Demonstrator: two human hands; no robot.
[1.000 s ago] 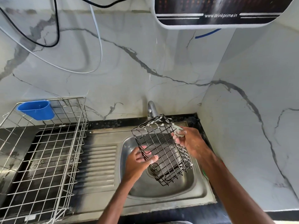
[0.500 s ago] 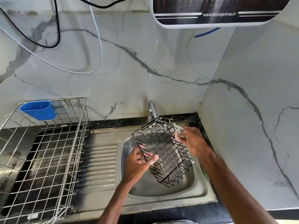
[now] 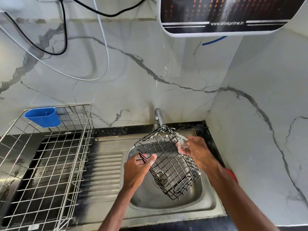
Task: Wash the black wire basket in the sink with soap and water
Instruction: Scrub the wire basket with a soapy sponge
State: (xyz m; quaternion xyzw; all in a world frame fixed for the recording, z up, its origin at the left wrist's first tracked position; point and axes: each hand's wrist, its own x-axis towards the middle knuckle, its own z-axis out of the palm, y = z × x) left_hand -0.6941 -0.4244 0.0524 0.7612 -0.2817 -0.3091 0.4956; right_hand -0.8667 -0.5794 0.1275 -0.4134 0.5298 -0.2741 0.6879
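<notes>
The black wire basket (image 3: 168,162) hangs tilted over the steel sink (image 3: 208,205), its open end up near the tap (image 3: 158,116). White soap foam clings to its upper rim. My left hand (image 3: 137,169) grips the basket's left edge, thumb across the wires. My right hand (image 3: 194,148) is at the basket's upper right side, holding a foamy scrubber (image 3: 183,141) against the wires. No water runs from the tap.
A silver wire dish rack (image 3: 50,164) with a blue plastic cup (image 3: 42,116) stands on the drainboard at left. A red object (image 3: 231,175) lies by the sink's right edge. Marble walls close in behind and on the right; a water purifier (image 3: 233,14) hangs above.
The basket has tipped a little, its top edging toward the tap. My right hand has slid slightly along the upper right wires. My left hand keeps the same grip.
</notes>
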